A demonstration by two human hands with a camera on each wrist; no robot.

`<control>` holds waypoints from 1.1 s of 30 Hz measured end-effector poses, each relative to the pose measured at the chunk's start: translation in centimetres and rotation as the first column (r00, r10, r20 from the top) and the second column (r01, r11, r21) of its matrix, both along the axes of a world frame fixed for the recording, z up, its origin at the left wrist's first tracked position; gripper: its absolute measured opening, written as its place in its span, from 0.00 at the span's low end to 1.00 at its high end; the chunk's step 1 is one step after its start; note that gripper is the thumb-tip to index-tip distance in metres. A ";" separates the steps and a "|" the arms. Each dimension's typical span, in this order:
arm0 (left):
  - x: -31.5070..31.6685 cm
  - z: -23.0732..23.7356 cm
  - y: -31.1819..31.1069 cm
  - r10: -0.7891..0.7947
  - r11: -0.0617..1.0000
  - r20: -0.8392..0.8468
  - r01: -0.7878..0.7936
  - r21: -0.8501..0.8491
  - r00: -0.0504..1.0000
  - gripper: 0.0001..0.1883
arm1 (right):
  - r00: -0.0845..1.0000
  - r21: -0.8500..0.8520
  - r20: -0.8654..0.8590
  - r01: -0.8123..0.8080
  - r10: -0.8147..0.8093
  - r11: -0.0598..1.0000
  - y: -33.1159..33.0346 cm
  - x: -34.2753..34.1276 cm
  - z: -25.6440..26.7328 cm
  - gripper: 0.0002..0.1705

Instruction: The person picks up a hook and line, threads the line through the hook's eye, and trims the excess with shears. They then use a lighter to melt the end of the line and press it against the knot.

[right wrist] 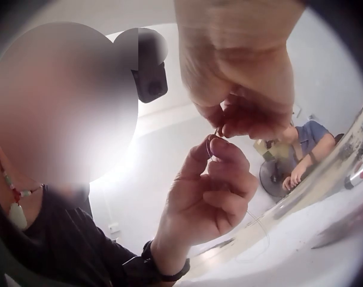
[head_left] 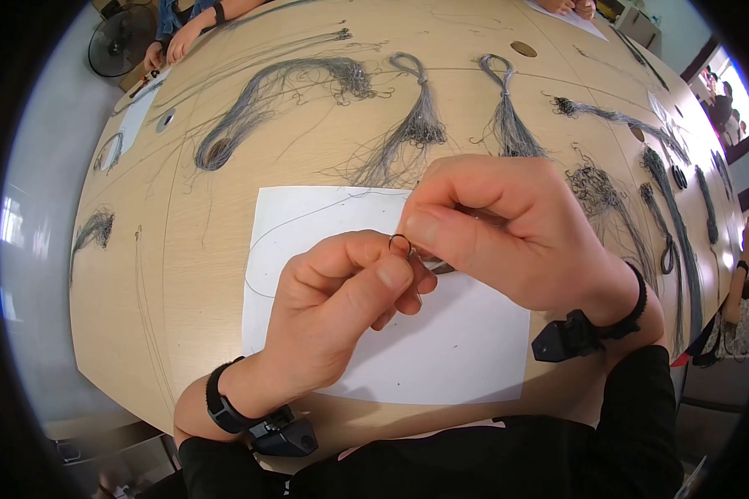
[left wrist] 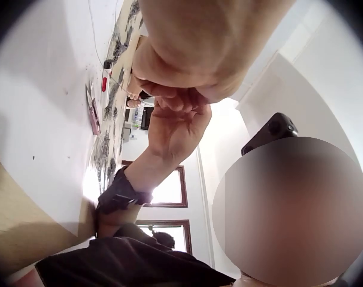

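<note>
Between the fingertips in the head view is a small dark curved hook (head_left: pixel 400 242), pinched by the left hand (head_left: pixel 333 303) with thumb and index finger. Close against it, the right hand (head_left: pixel 508 233) pinches with thumb and index finger; a thin line (head_left: pixel 254 249) loops over the white paper (head_left: pixel 433 358) and runs up toward that hand. The wrist views show the left hand (left wrist: pixel 193 48) (right wrist: pixel 208 200) and the right hand (left wrist: pixel 175 131) (right wrist: pixel 241 84) meeting at their fingertips. Exactly what lies inside the right pinch is hidden.
Bundles of dark line with hooks (head_left: pixel 416 129) (head_left: pixel 287 71) lie across the table (head_left: pixel 125 299). Pink-handled pliers or scissors (left wrist: pixel 94 113) and a red-and-black marker (left wrist: pixel 105 81) lie near the hands. Other people's hands (head_left: pixel 179 46) are at the far edge.
</note>
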State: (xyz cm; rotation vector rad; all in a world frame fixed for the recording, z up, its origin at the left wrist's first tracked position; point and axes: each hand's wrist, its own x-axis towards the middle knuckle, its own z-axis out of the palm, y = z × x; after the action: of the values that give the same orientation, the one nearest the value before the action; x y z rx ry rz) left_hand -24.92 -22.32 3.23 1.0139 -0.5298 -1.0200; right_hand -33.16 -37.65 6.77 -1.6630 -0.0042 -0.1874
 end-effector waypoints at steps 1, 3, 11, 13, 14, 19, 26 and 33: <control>0.0 0.0 0.0 0.000 1.000 0.000 0.000 0.000 1.000 0.06 | 1.000 0.000 0.000 0.000 0.000 1.000 -0.1 -0.1 0.1 0.04; 0.1 -0.1 0.0 0.007 0.999 -0.001 -0.007 -0.033 1.000 0.07 | 1.000 -0.151 -0.008 -0.024 0.023 0.988 -0.3 -0.3 0.4 0.03; -0.1 0.0 0.0 -0.016 0.999 0.037 0.018 -0.044 0.999 0.07 | 0.962 -0.488 0.273 0.140 -0.001 0.862 -0.2 0.0 -0.6 0.05; -0.1 0.0 0.0 -0.010 0.999 0.052 0.013 -0.048 0.999 0.07 | 0.950 -0.536 0.311 0.146 0.033 0.831 -0.3 0.0 -0.6 0.05; 0.0 0.0 0.0 -0.015 0.997 0.073 0.020 -0.069 0.997 0.07 | 0.939 -0.548 0.342 0.176 0.027 0.818 -0.3 0.0 -0.6 0.06; 0.0 0.4 0.1 -0.004 0.999 0.042 0.006 -0.054 0.999 0.08 | 0.952 -0.676 0.303 0.179 0.048 0.714 -1.2 -0.1 -1.0 0.08; -0.1 1.1 -0.1 0.039 0.999 0.080 -0.042 0.027 0.996 0.09 | 0.975 -0.930 -0.223 -0.219 0.023 0.294 -2.8 -0.9 -3.8 0.06; 0.1 1.2 -0.1 0.061 0.998 0.091 -0.061 -0.003 0.994 0.08 | 0.917 -0.830 -0.392 -0.320 -0.071 0.456 -2.7 0.4 -3.5 0.07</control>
State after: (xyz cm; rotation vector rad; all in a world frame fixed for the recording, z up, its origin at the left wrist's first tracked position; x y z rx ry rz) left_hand -24.83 -22.39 4.46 1.0740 -0.5696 -0.9227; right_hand -32.74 -40.38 3.25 -2.7508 0.0766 0.3432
